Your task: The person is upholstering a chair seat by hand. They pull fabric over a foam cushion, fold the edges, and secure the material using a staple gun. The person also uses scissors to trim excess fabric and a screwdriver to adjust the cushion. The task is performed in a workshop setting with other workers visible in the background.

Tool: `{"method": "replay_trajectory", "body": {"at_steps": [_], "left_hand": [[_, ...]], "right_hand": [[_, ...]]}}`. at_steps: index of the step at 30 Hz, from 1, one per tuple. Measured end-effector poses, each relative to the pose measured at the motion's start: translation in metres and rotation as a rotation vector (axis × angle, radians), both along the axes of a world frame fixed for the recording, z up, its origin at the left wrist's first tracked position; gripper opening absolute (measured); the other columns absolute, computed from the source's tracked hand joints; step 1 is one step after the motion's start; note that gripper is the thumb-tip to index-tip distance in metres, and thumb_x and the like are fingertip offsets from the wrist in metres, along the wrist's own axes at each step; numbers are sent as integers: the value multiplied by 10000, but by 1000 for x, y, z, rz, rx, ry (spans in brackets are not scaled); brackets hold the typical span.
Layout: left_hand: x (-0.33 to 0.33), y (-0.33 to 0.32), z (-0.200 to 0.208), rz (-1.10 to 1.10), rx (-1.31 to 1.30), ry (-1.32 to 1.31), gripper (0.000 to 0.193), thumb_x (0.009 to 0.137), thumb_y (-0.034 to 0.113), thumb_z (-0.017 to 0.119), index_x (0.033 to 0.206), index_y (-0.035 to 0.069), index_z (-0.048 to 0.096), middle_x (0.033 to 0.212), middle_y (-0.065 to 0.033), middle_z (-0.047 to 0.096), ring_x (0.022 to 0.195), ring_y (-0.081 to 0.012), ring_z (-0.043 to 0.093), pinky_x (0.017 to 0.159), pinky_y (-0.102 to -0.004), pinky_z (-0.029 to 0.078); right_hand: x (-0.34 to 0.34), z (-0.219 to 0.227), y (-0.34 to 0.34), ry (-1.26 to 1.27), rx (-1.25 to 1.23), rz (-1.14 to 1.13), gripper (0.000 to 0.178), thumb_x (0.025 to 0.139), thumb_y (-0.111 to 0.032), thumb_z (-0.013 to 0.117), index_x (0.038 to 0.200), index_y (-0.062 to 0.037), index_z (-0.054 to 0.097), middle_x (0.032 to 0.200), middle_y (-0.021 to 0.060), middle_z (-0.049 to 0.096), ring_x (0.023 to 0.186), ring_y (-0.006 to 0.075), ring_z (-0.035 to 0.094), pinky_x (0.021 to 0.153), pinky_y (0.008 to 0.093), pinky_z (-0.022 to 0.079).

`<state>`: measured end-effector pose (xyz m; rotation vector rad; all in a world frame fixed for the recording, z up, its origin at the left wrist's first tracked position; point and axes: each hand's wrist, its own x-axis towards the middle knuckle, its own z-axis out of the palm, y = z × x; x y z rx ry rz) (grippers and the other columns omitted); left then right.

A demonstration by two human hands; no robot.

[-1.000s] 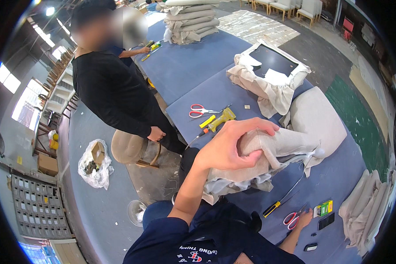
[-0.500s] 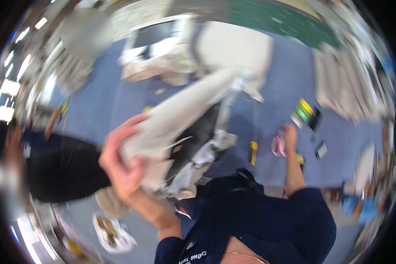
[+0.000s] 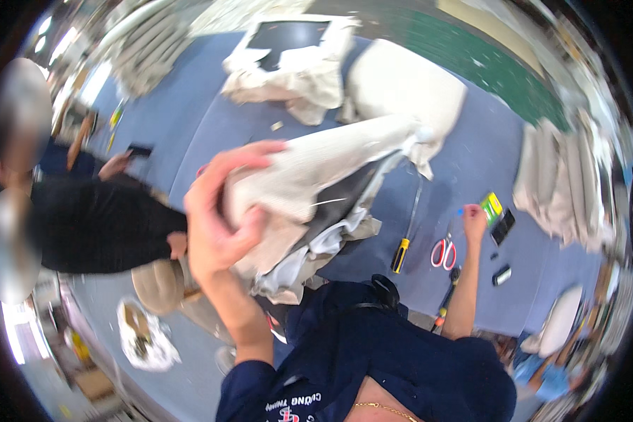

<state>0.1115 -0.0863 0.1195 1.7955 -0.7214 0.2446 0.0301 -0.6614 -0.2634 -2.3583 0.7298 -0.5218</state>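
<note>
My left hand [image 3: 225, 218] is closed round the near-left end of a beige fabric cover piece [image 3: 316, 165], tilted in front of me. Its open side shows a dark inner panel [image 3: 341, 193] and a loose whitish lining [image 3: 327, 243]. On the table beyond the scissors is my right hand [image 3: 474, 221], its fingers pinched together. A tiny blue spot shows at the fingertips; what they hold is too small to make out. Red-handled scissors [image 3: 443, 254] lie just nearer to me. A yellow-handled screwdriver [image 3: 401, 257] with a long shaft rests left of them.
On the blue table [image 3: 211, 141] are a beige-covered frame [image 3: 281, 84], a beige cushion [image 3: 408, 84] and stacked covers [image 3: 555, 183]. By my right hand lie a green-yellow packet [image 3: 491, 205], a black phone-like object [image 3: 503, 227] and a small black-and-white item [image 3: 501, 275]. People stand at left.
My right hand has moved from the scissors' handles to a spot beyond them; the scissors now lie apart from it. My left hand still grips the cover piece. The whole view has shifted.
</note>
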Motion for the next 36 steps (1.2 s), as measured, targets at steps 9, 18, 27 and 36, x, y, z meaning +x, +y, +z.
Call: {"method": "replay_trajectory", "body": {"at_steps": [9, 18, 27, 36], "left_hand": [[-23, -35, 11, 14, 12, -27, 689, 598, 98, 636, 1275, 8, 548, 1169, -163, 710, 1067, -279, 681, 1003, -348, 470], [-60, -42, 16, -9, -5, 53, 1034, 645, 90, 722, 1566, 62, 253, 1150, -186, 691, 1002, -432, 657, 831, -436, 537], [-71, -50, 7, -24, -53, 69, 1095, 617, 132, 782, 1567, 30, 247, 1186, -257, 657, 1075, -438, 649, 924, -399, 515], [-79, -56, 5, -58, -45, 76, 1136, 628, 130, 813, 1578, 13, 200, 1221, -247, 641, 1136, -438, 618, 932, -426, 515]], "right_hand": [[84, 371, 229, -649, 593, 751, 151, 944, -48, 680, 1069, -14, 602, 825, 34, 673, 722, 81, 630, 592, 234, 520], [62, 436, 339, -415, 497, 1453, 208, 781, 71, 684, 980, 13, 701, 863, 54, 735, 625, 77, 636, 589, 222, 485], [46, 429, 339, -379, 448, 1347, 223, 727, 112, 637, 904, 2, 717, 683, 12, 679, 537, 37, 559, 512, 201, 405], [38, 433, 336, -304, 426, 1371, 188, 648, 85, 614, 755, -33, 716, 612, 17, 648, 472, 42, 519, 448, 209, 360]]}}
